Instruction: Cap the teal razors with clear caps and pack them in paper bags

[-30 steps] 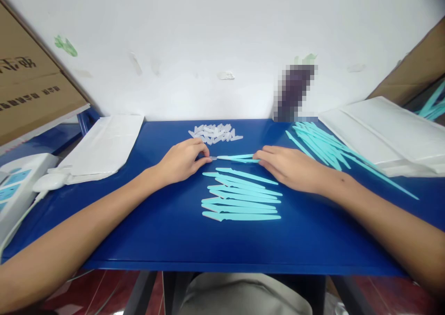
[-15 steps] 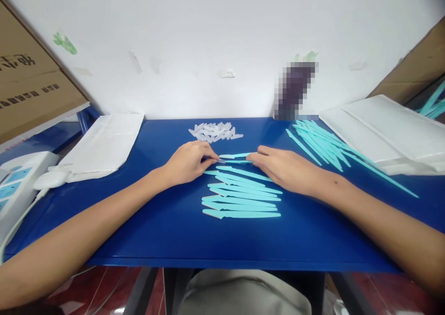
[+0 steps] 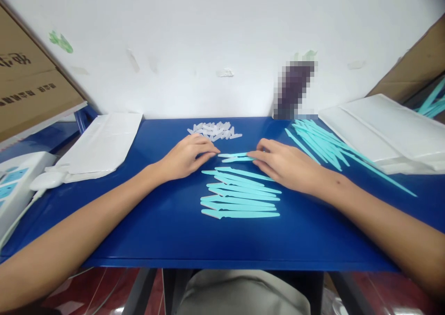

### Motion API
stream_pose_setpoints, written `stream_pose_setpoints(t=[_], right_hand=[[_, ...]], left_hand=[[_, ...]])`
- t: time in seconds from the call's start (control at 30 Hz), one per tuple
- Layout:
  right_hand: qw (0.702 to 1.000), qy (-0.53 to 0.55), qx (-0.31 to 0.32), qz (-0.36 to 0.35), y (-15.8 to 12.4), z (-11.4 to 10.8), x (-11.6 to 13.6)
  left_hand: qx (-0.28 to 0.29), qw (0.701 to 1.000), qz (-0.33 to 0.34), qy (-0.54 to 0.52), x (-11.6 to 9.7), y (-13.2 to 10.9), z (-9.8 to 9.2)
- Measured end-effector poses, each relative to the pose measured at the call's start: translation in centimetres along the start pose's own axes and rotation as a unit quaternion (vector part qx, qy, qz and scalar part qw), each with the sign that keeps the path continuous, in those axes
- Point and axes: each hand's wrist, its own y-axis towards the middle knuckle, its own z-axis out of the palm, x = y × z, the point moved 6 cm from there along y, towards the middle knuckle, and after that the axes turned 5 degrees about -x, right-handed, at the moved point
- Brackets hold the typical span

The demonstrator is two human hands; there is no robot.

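Two turquoise eyebrow razors [image 3: 232, 156] lie nearly side by side, their handle ends between the fingertips of my right hand [image 3: 283, 162]. The fingers of my left hand [image 3: 189, 155] are drawn together in a pinch by the tip of the upper razor; whatever is between them is too small to make out. Closer to me, several more turquoise razors [image 3: 248, 207] are laid in a loose column, heads pointing left. Behind my left hand is a heap of small translucent blade caps [image 3: 217, 130].
At the right, a pile of turquoise razors [image 3: 321, 141] lies beside white packets [image 3: 389, 134]. A white sheet-like packet [image 3: 107, 141] and a power strip [image 3: 21, 176] sit on the left. Cardboard boxes [image 3: 34, 74] flank the blue table [image 3: 156, 231], and a white wall [image 3: 181, 41] backs it.
My left hand has shifted slightly up and left, off the lower razor's tip. The clear piece seen at its fingertips is no longer visible. My right hand has lifted slightly, still on the razors.
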Motion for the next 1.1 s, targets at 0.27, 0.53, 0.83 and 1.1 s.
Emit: stream_pose_setpoints(t=[0.27, 0.53, 0.83, 1.1], right_hand=[[0.996, 0.057, -0.001, -0.063, -0.4, -1.2, 0.5], [0.995, 0.056, 0.034, -0.072, -0.4, -0.1, 0.9], [0.997, 0.033, 0.064, -0.006, -0.1, -0.2, 0.1], [0.995, 0.067, 0.074, 0.005, -0.3, 0.1, -0.3]], left_hand=[[-0.042, 0.999, -0.011, -0.026, 4.7, -1.3, -1.8], [0.065, 0.992, -0.059, 0.085, 3.9, -0.8, 0.0], [0.035, 0.996, -0.021, 0.083, 3.3, -1.0, -0.1], [0.016, 0.996, 0.059, -0.066, -0.9, -0.9, 0.3]])
